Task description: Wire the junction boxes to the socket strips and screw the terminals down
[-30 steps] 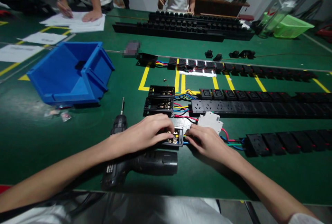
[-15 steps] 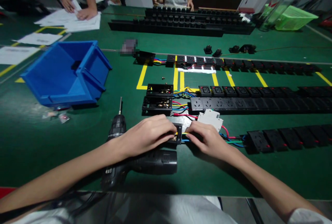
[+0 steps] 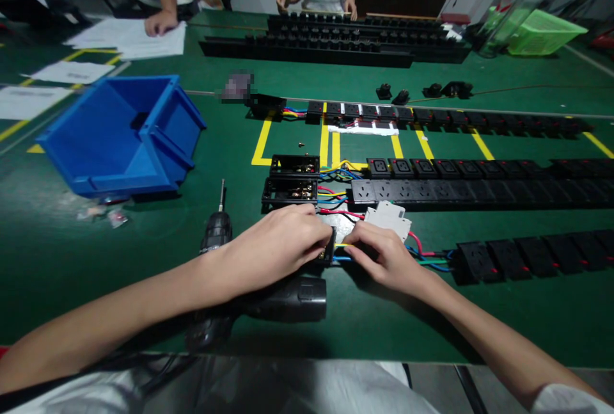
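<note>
My right hand (image 3: 384, 254) pinches a yellow wire (image 3: 341, 246) just right of a small black terminal box (image 3: 329, 249). Over that box lies my left hand (image 3: 288, 241), its fingers curled at the inside; what they grip there is hidden. A blue wire (image 3: 341, 259) runs below the yellow one. Behind my right hand sits a grey-white circuit breaker (image 3: 387, 219) with red wires. The wires lead on to a row of black socket modules (image 3: 518, 255). A black cordless drill (image 3: 288, 299) lies partly under my left wrist.
A blue bin (image 3: 115, 139) stands at the left. Beyond my hands lie two more black boxes (image 3: 290, 191) wired to a long socket strip (image 3: 432, 193). Farther back are more black strips (image 3: 311, 49), a green basket (image 3: 544, 33), papers (image 3: 125, 36) and two people across the table.
My left hand has shifted slightly up and right, covering more of the box. The right hand stays nearly still. At the back left, one of the other person's hands has left the papers.
</note>
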The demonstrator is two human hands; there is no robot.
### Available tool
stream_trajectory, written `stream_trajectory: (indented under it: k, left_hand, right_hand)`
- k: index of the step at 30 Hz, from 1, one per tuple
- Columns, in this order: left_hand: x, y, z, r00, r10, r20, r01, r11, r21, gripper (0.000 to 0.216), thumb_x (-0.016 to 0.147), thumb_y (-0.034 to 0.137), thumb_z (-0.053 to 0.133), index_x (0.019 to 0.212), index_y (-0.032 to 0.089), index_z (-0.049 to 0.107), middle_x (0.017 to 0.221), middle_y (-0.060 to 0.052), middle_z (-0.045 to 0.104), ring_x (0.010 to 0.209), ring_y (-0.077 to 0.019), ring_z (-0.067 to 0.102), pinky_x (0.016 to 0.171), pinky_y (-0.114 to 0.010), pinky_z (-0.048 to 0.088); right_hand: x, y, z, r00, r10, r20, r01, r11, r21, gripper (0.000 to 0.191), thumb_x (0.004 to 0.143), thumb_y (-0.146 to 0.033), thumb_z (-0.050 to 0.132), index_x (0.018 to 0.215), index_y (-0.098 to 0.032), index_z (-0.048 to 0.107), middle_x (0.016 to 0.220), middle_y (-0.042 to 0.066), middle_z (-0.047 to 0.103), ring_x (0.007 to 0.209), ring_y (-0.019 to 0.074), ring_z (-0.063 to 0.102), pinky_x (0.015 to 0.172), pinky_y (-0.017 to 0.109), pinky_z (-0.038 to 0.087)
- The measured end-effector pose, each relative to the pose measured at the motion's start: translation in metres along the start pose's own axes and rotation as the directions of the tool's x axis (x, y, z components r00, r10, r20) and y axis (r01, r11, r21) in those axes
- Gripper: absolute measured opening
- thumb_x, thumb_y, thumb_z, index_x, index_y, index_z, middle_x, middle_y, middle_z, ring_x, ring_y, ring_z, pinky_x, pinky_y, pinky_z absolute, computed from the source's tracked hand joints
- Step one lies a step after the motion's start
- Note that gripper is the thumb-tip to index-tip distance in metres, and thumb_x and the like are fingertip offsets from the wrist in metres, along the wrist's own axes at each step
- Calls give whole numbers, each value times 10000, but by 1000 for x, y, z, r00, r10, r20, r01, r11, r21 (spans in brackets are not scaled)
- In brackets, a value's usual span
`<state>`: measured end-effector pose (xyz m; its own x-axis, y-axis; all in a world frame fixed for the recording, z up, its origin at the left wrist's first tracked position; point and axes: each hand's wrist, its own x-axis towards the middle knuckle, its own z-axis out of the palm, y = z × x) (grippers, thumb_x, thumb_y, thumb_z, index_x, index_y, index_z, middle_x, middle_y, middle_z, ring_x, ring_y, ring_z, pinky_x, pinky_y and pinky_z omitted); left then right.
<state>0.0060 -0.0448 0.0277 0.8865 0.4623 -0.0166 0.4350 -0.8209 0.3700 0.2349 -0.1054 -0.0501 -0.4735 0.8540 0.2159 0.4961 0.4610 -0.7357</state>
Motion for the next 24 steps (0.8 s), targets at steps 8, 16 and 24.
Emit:
stream_trajectory:
  k: [8, 16, 24]
  left_hand:
    - [-4, -2, -5, 1000, 17, -2, -17, 999, -31, 130, 947, 216, 506, 896, 167, 616, 894, -49, 625, 852, -177, 557, 734, -281, 443]
    - [-23, -35, 4, 995, 103, -10, -103, 984, -146, 467, 849, 348, 669, 1271, 219, 518, 1321, -100, 526, 1216, -240, 514, 1030, -370, 436]
    - [-28, -40, 21, 984, 180, 5, -177, 973, -150, 371, 944, 343, 542, 1297, 225, 543, 1407, -123, 464, 1273, -245, 490, 1057, -386, 433]
  right_hand:
    - [1, 0, -2, 1000, 7, -12, -7, 1000, -2, 121, 961, -239, 494, 932, -150, 572, 854, 46, 575, 787, 130, 517, 713, 257, 388]
    - [1, 0, 1, 1000, 16, -15, -16, 1000, -15, 111, 958, -231, 492, 918, -152, 561, 846, 38, 568, 782, 126, 508, 713, 256, 377]
    - [2, -1, -1, 999, 43, -6, -43, 999, 7, 102, 948, -227, 507, 906, -153, 565, 847, 33, 571, 778, 121, 511, 708, 248, 368]
